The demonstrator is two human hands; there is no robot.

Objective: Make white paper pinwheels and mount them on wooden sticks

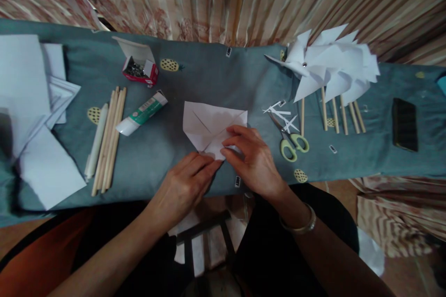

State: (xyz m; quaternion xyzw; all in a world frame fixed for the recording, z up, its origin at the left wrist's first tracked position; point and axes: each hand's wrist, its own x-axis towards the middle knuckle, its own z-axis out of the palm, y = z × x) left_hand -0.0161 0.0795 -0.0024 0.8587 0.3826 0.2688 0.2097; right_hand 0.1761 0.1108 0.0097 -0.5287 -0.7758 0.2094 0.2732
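A white square of paper (212, 118) with cut or creased diagonal lines lies on the cloth in front of me. My left hand (186, 181) pinches its near corner between thumb and fingers. With bent fingers, my right hand (256, 158) grips the paper's near right part, its fingertips close to the middle and partly hiding that side. Right of the paper are green-handled scissors (294, 146), partly open, beside thin white paper scraps (281, 113). A green and white glue tube (142, 112) lies to the left.
At the left are wooden sticks (113, 144), a pale pen (96, 144) and stacked white paper (26, 83). A small red box (139, 69) of metal pins stands open at the back. Several white paper pinwheels (337, 62) on sticks lie at the right, near a black phone (404, 125).
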